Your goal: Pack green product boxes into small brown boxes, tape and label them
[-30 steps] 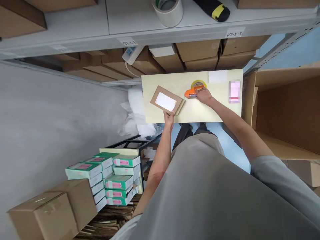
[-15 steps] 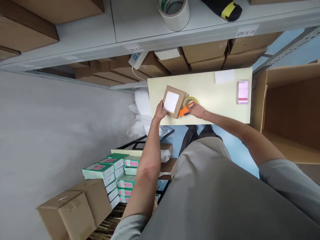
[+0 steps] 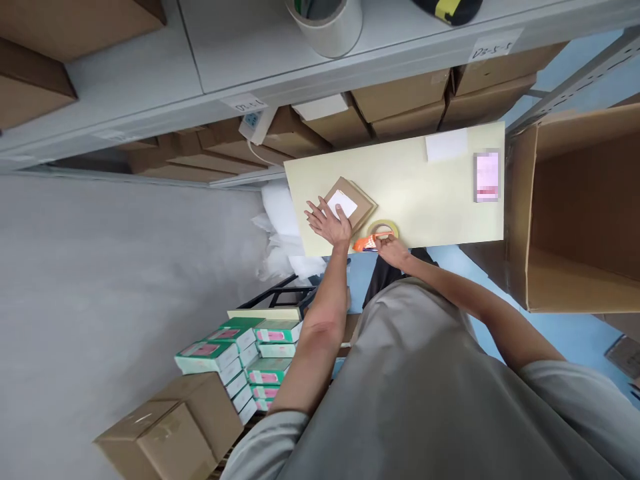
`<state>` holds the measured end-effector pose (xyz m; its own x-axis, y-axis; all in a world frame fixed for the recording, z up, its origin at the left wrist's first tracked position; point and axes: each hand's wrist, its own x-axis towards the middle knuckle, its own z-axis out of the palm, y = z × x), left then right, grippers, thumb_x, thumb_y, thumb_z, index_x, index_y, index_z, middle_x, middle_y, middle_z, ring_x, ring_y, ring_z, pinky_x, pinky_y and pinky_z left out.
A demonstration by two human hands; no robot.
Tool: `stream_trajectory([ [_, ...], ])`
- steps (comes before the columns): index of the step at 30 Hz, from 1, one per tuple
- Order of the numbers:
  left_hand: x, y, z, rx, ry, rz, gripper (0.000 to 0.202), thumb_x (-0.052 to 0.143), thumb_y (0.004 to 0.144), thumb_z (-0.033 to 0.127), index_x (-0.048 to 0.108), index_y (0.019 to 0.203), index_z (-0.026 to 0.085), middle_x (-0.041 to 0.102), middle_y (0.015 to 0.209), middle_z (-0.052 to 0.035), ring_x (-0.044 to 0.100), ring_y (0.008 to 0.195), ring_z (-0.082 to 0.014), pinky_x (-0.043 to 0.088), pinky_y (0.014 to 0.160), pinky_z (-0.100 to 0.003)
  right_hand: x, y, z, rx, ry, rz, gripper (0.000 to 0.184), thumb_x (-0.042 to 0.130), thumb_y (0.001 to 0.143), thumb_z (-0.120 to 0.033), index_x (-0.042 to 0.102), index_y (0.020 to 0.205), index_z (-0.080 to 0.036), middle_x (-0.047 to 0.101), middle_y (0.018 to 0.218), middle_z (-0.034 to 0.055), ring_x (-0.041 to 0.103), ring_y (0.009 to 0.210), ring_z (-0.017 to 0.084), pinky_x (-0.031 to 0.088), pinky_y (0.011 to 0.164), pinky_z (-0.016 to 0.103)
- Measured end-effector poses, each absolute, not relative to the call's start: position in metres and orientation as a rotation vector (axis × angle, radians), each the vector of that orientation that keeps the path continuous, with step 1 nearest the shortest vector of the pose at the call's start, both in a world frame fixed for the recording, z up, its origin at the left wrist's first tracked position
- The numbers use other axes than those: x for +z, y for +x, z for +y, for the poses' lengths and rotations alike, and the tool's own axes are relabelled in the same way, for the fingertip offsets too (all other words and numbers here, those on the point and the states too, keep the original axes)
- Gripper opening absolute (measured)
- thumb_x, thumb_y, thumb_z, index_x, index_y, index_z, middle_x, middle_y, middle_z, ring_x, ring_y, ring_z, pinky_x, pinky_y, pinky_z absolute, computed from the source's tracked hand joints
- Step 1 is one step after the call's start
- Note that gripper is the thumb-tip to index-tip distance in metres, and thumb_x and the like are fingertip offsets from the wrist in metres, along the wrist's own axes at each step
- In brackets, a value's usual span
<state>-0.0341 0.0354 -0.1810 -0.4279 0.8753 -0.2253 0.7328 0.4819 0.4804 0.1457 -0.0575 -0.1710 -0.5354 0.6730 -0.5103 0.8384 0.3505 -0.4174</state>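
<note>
A small brown cardboard box [image 3: 356,199] with a white label lies on the pale yellow table [image 3: 425,193] near its front left corner. My left hand [image 3: 327,223] rests flat on the box with fingers spread. My right hand [image 3: 391,250] grips an orange tape dispenser [image 3: 369,242] with a roll of clear tape [image 3: 384,229], held at the table's near edge just right of the box.
A white paper slip [image 3: 447,144] and a pink phone-like item [image 3: 487,176] lie at the table's far right. A large open carton [image 3: 575,213] stands to the right. Shelves with brown boxes [image 3: 400,100] and a tape roll [image 3: 325,23] are behind. Green-white boxes [image 3: 235,347] are stacked at lower left.
My right hand brought the tape dispenser from the table's middle to the near edge. My left hand turned the box, set it down and now lies flat on it.
</note>
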Motion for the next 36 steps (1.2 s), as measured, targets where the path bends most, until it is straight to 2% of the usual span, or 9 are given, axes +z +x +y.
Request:
stream_trajectory([
  [4, -0.184, -0.035, 0.036, 0.401, 1.357, 2.331, 0.077, 0.044, 0.115, 0.063, 0.037, 0.184, 0.029, 0.012, 0.198, -0.0126, -0.008, 0.184, -0.0373, 0.004, 0.144, -0.075, -0.179, 0.214, -0.070, -0.910, 1.417, 2.273, 0.060, 0.047, 0.104, -0.006, 0.054, 0.162, 0.004, 0.084, 0.124, 0.0280, 0.081, 0.115, 0.034, 0.047, 0.121, 0.048],
  [8, -0.185, -0.034, 0.035, 0.383, 1.385, 2.337, 0.077, 0.042, 0.116, 0.061, 0.036, 0.184, 0.026, 0.011, 0.198, -0.0134, -0.006, 0.184, -0.0381, -0.001, 0.145, -0.073, -0.192, 0.285, -0.042, -0.835, 1.592, 2.195, 0.062, 0.060, 0.107, -0.021, 0.053, 0.161, 0.008, 0.083, 0.124, 0.0325, 0.081, 0.115, 0.040, 0.044, 0.123, 0.052],
  [10, -0.184, -0.034, 0.035, 0.368, 1.383, 2.326, 0.077, 0.042, 0.116, 0.060, 0.036, 0.184, 0.025, 0.009, 0.198, -0.0135, -0.006, 0.184, -0.0387, -0.001, 0.144, -0.074, -0.198, 0.297, -0.011, -0.834, 1.670, 2.229, 0.059, 0.056, 0.106, -0.016, 0.054, 0.160, 0.008, 0.085, 0.123, 0.0308, 0.082, 0.115, 0.038, 0.043, 0.125, 0.053],
  [13, -0.181, -0.034, 0.036, 0.348, 1.385, 2.308, 0.076, 0.041, 0.116, 0.060, 0.036, 0.184, 0.027, 0.008, 0.198, -0.0135, -0.008, 0.184, -0.0385, -0.001, 0.144, -0.075, -0.206, 0.281, 0.039, -0.815, 1.737, 2.288, 0.059, 0.047, 0.102, -0.004, 0.055, 0.159, 0.007, 0.085, 0.126, 0.0289, 0.082, 0.116, 0.036, 0.042, 0.126, 0.054],
  [19, -0.181, -0.037, 0.037, 0.300, 1.458, 2.305, 0.075, 0.041, 0.117, 0.059, 0.039, 0.183, 0.025, 0.013, 0.197, -0.0135, -0.002, 0.184, -0.0379, 0.003, 0.146, -0.071, -0.215, 0.236, 0.088, -0.762, 1.623, 2.423, 0.058, 0.040, 0.102, -0.001, 0.056, 0.157, 0.006, 0.083, 0.133, 0.0260, 0.079, 0.124, 0.031, 0.038, 0.133, 0.051],
  [24, -0.179, -0.048, 0.041, 0.092, 1.564, 2.271, 0.072, 0.038, 0.118, 0.052, 0.036, 0.184, 0.023, 0.011, 0.198, -0.0113, -0.001, 0.184, -0.0357, 0.004, 0.147, -0.067, -0.214, 0.235, 0.079, -0.579, 1.435, 2.466, 0.061, 0.038, 0.103, -0.003, 0.055, 0.161, 0.006, 0.084, 0.133, 0.0243, 0.080, 0.126, 0.033, 0.043, 0.131, 0.048],
  [28, -0.175, -0.062, 0.047, 0.068, 1.681, 2.142, 0.073, 0.040, 0.118, 0.052, 0.037, 0.184, 0.021, 0.012, 0.197, -0.0118, -0.001, 0.184, -0.0357, -0.001, 0.147, -0.066, -0.209, 0.234, 0.063, -0.682, 1.444, 2.440, 0.062, 0.039, 0.102, -0.002, 0.054, 0.162, 0.008, 0.082, 0.136, 0.0278, 0.079, 0.130, 0.035, 0.046, 0.128, 0.051],
  [33, -0.177, -0.054, 0.049, 0.103, 1.723, 2.074, 0.078, 0.043, 0.117, 0.055, 0.035, 0.184, 0.017, 0.014, 0.196, -0.0145, -0.005, 0.184, -0.0357, -0.007, 0.146, -0.067, -0.196, 0.201, 0.031, -0.794, 1.388, 2.432, 0.055, 0.037, 0.106, -0.003, 0.063, 0.154, 0.002, 0.085, 0.131, 0.0252, 0.082, 0.126, 0.035, 0.046, 0.131, 0.056],
  [36, -0.182, -0.034, 0.043, 0.119, 1.705, 2.050, 0.087, 0.050, 0.114, 0.056, 0.028, 0.185, 0.011, 0.014, 0.196, -0.0178, -0.003, 0.184, -0.0358, -0.006, 0.147, -0.065, -0.187, 0.165, 0.007, -0.819, 1.313, 2.458, 0.054, 0.034, 0.106, -0.002, 0.064, 0.150, 0.002, 0.085, 0.129, 0.0253, 0.083, 0.123, 0.034, 0.046, 0.133, 0.054],
])
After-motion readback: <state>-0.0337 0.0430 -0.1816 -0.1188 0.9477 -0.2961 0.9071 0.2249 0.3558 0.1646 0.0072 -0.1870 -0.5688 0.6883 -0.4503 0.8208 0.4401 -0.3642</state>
